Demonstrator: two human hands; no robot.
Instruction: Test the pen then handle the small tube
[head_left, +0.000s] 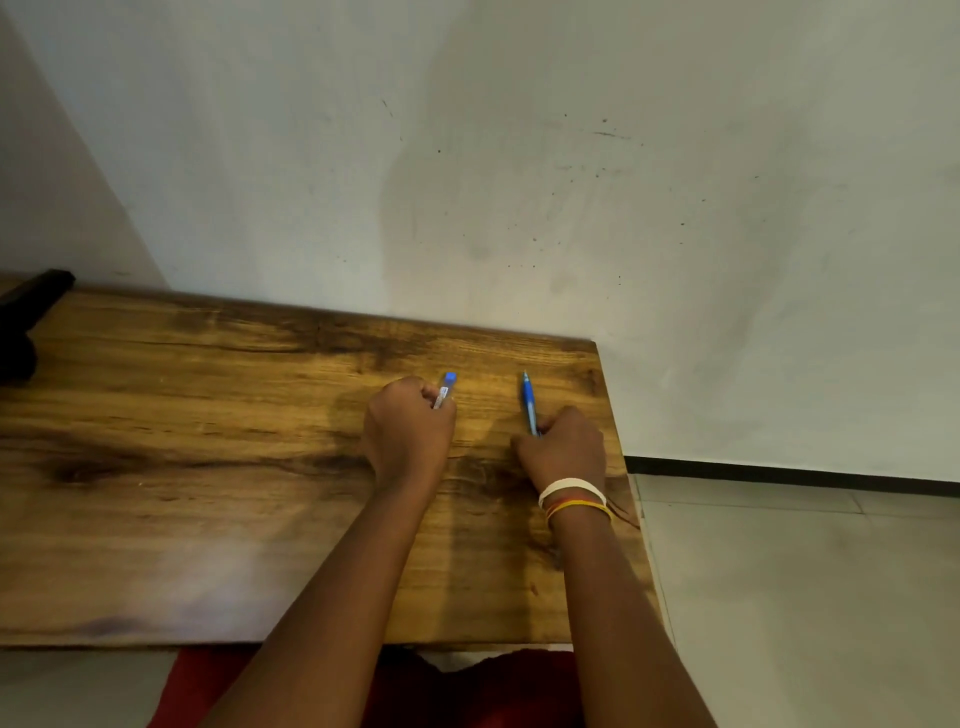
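Gripping a clear pen with a blue cap, the left hand rests on the table; the right hand clutches a blue pen, both pens jutting beyond the curled fingers.

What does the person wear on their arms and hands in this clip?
Both forearms are bare, with no sleeves in view. The right wrist carries a white band and thin red, orange and yellow cords just behind it. The left hand and wrist carry nothing visible: no glove, ring or watch.

It looked like a plain room at home: a wooden desk stood against a scuffed wall at 12 o'clock, tiled floor at 4 o'clock.
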